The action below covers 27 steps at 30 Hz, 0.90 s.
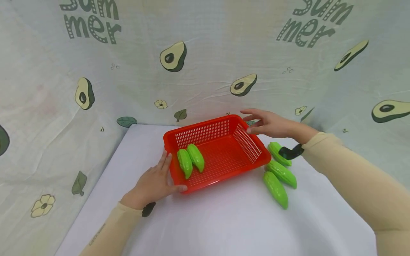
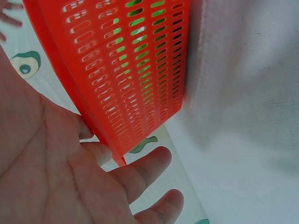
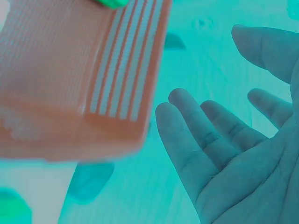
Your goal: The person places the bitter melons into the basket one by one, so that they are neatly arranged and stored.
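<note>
Avocado-print cloth (image 1: 198, 89) hangs behind a white table (image 1: 217, 217); red basket (image 1: 225, 153) holds two green fruits (image 1: 195, 157); three loose fruits (image 1: 282, 173) lie right of it; left hand (image 1: 154, 183), fingers spread, touches its left rim; right hand (image 1: 270, 124), fingers apart, is by its far right corner

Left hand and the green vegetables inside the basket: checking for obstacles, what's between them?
Between the left hand and vegetables stands the red basket's slotted wall, seen in the left wrist view.

My left hand (image 1: 152, 185) and right hand (image 1: 270, 124) are bare. I wear a long beige left sleeve (image 1: 113, 222) with small dark lettering (image 1: 97, 234), a matching right sleeve (image 1: 352, 177), and a left black wristpiece (image 1: 148, 209) and right black wristpiece (image 1: 290, 152).
</note>
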Motion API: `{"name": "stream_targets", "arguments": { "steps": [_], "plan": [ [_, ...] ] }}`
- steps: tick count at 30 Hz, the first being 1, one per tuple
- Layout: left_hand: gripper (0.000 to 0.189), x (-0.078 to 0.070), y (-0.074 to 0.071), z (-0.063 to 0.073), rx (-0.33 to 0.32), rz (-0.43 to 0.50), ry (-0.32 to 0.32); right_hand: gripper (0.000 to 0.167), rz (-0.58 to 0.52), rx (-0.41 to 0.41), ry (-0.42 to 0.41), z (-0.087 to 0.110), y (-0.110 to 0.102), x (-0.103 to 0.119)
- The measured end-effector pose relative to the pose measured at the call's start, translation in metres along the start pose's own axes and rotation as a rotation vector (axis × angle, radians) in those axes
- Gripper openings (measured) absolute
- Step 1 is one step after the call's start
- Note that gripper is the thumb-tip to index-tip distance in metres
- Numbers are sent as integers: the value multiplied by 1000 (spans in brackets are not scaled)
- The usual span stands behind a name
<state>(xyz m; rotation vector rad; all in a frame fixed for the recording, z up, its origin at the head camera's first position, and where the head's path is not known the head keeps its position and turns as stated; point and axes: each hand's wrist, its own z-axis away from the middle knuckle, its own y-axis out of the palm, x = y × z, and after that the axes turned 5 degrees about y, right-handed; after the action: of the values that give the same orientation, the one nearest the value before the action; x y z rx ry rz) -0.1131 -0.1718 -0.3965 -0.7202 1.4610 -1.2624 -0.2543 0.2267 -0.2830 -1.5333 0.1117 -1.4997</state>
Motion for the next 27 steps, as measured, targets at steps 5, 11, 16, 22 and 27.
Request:
{"name": "stream_targets", "arguments": {
  "steps": [5, 11, 16, 22, 27],
  "plan": [
    [125, 0, -1, 2, 0, -6, -7, 75, 20, -59, 47, 44, -10, -39],
    [126, 1, -2, 2, 3, -5, -5, 76, 26, -103, 152, 72, -6, -88],
    [127, 3, 1, 2, 3, -3, -10, 74, -6, -137, 201, 77, -2, -118],
    [127, 1, 0, 1, 2, 10, -7, 70, -22, -150, 243, 74, 5, -146],
    [126, -2, -1, 1, -2, 7, 3, 68, 18, -150, 283, 69, 12, -160]
  ]
}}
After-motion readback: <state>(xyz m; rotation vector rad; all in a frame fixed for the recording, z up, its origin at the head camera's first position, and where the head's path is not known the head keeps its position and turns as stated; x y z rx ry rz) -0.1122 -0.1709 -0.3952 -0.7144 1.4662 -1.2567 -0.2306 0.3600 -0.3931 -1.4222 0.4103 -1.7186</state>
